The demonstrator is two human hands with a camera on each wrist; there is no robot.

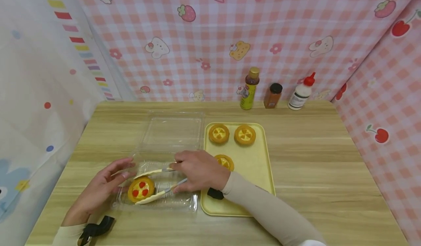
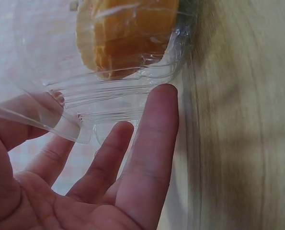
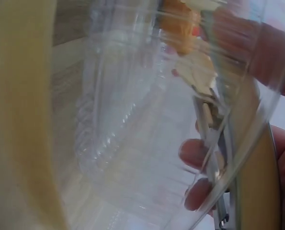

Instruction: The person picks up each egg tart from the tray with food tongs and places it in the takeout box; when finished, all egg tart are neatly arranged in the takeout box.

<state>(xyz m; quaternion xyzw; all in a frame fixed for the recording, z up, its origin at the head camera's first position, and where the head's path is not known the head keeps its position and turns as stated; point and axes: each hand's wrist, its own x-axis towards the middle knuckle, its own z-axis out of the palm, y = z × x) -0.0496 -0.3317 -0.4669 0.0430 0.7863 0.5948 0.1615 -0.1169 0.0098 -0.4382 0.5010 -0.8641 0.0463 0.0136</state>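
My right hand (image 1: 205, 171) grips a pair of tongs (image 1: 160, 193) with cream tips and metal arms. Its tips lie on either side of a round tart (image 1: 141, 189) with red pieces on a yellow filling. The tart sits in the left end of a clear plastic container (image 1: 184, 198), whose lid (image 1: 172, 131) lies folded back behind. My left hand (image 1: 103, 184) is at the container's left end, fingers extended and fingertips right at the plastic wall. Seen through the plastic in the left wrist view, the tart's side (image 2: 132, 38) is golden brown.
Right of the container is a yellow tray (image 1: 253, 187) with three tarts (image 1: 245, 135) topped in orange and yellow; my right wrist passes over its front. Along the back edge stand a gold-capped bottle (image 1: 249, 92), a black-lidded jar (image 1: 272, 97) and a red-tipped white bottle (image 1: 300, 95).
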